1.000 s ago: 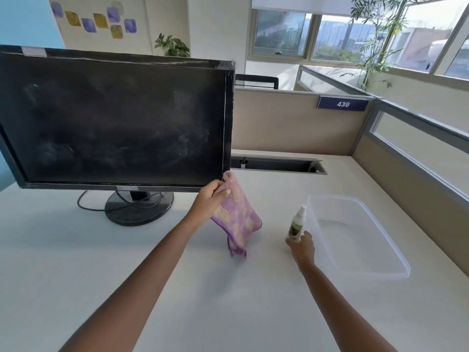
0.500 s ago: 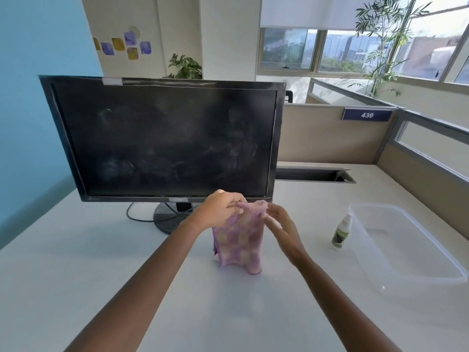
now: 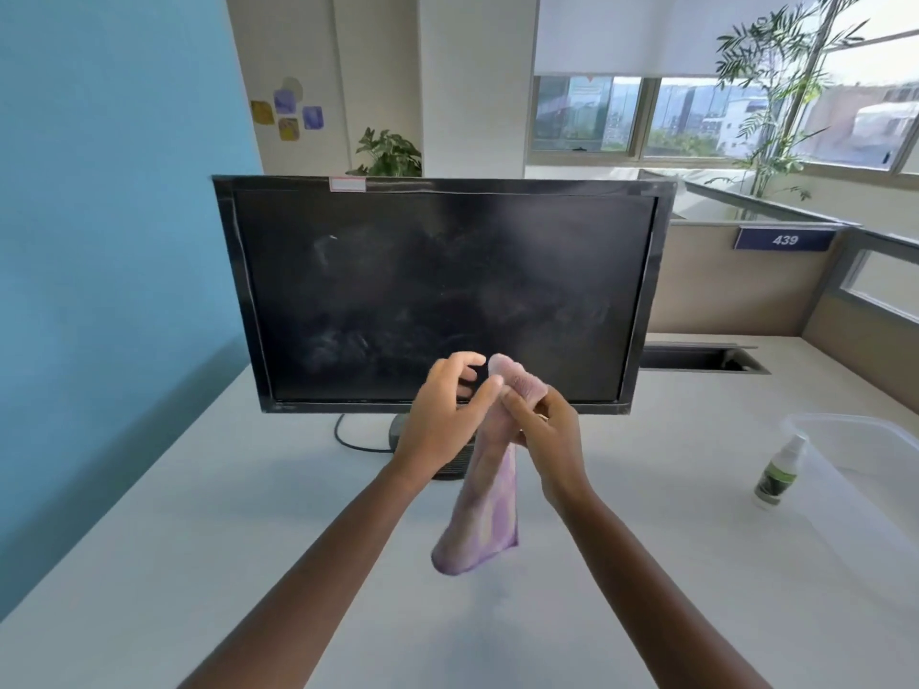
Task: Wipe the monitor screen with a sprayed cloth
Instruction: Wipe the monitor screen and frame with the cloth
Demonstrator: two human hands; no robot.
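A black monitor [image 3: 442, 290] with a smeared, dusty screen stands on the white desk [image 3: 199, 564], facing me. In front of its lower edge I hold a pink and purple cloth [image 3: 485, 519] that hangs down above the desk. My right hand [image 3: 549, 435] grips the cloth's top, which bunches up above the fingers. My left hand [image 3: 442, 420] is beside it with the thumb against the cloth and the fingers spread loosely. A small spray bottle [image 3: 778, 472] with a green label stands alone on the desk at the right.
A clear plastic tub [image 3: 865, 455] sits right behind the bottle at the desk's right edge. The monitor's cable [image 3: 353, 440] loops by its stand. A blue wall is on the left, beige partitions [image 3: 726, 285] at the back right, and a cable slot [image 3: 696, 358] behind the monitor.
My right hand left the spray bottle and came to the cloth. Both hands raised the cloth in front of the screen's lower edge, and the view swung left and up to centre the monitor.
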